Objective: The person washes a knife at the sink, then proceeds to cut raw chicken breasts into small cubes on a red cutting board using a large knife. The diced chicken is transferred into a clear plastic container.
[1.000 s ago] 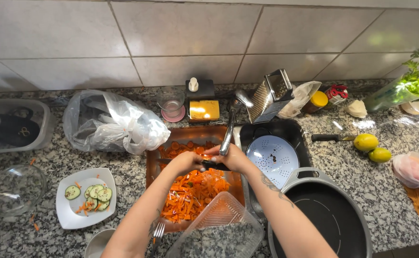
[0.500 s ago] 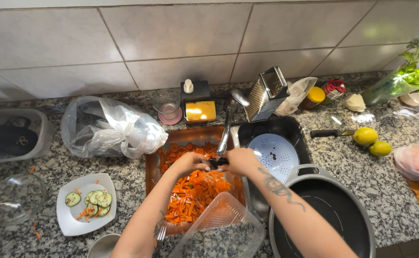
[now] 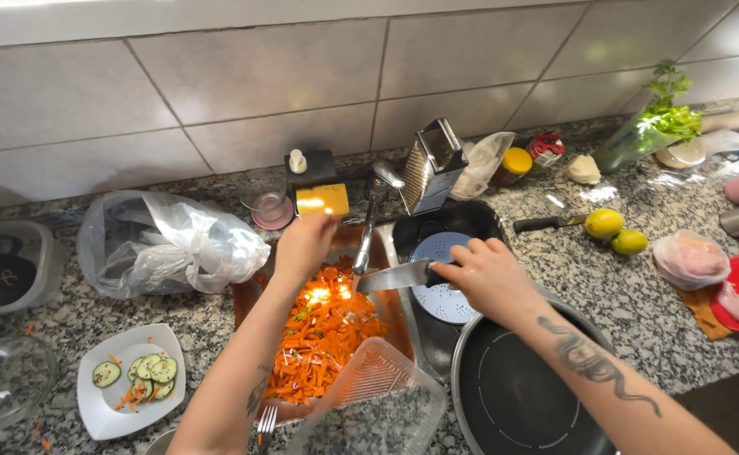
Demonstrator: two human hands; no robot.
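Presently, right hand [image 3: 489, 274]: fingers closed round handle of knife [image 3: 396, 275]; blade flat, long axis running left, tip over tray of grated carrot [image 3: 323, 333]. Left hand [image 3: 304, 244]: fingers curled, hovering above tray's far end, just left of blade tip; whether holding anything, cannot tell. Tray directly below both hands, on worktop [image 3: 588, 278]. Beyond: round perforated disc [image 3: 441, 274] under right hand; box grater [image 3: 432, 164] behind; plate of cucumber slices [image 3: 131, 390] well left.
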